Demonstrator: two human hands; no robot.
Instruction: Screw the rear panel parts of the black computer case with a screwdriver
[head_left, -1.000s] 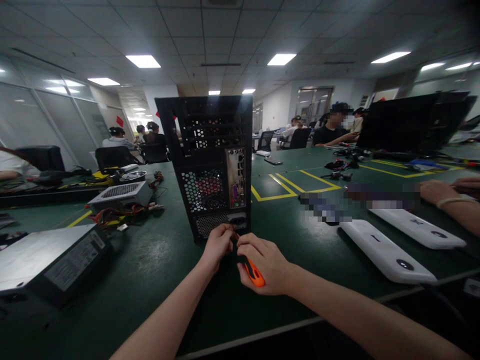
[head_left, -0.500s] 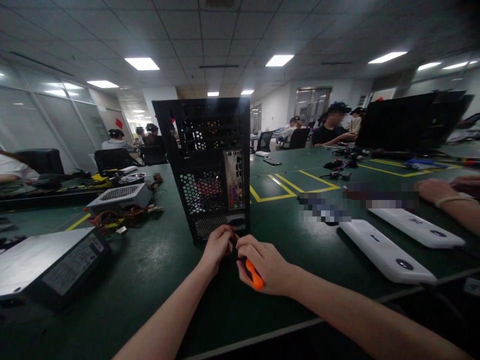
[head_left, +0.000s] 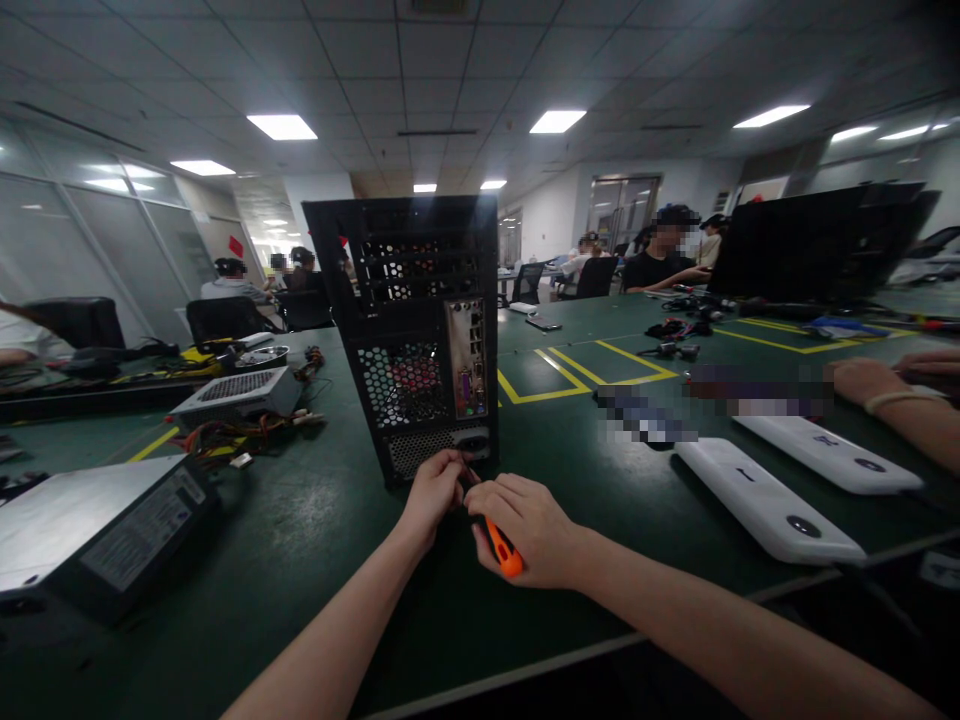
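A black computer case (head_left: 337, 300) stands upright on the green table, its rear panel facing me. Wrapped around the orange and black handle of a screwdriver (head_left: 505, 552) is my right hand (head_left: 525, 525), just in front of the case's lower right corner. My left hand (head_left: 435, 492) is closed, its fingertips pinched around the screwdriver's thin shaft near the tip. Both hands are at the bottom edge of the power supply (head_left: 420, 452) in the case. Fingers hide the tip and whatever it meets.
Two loose power supplies, one large (head_left: 97, 530) and one with wires (head_left: 240, 395), lie at left. White devices (head_left: 765, 500) sit at right, near another person's hand (head_left: 870, 382). Monitors (head_left: 817, 240) stand behind. The table's front edge (head_left: 555, 665) is close.
My right hand has shifted slightly left, and the screwdriver's handle has turned in its grip. The left hand stays pinched at the same spot. The case has not moved.
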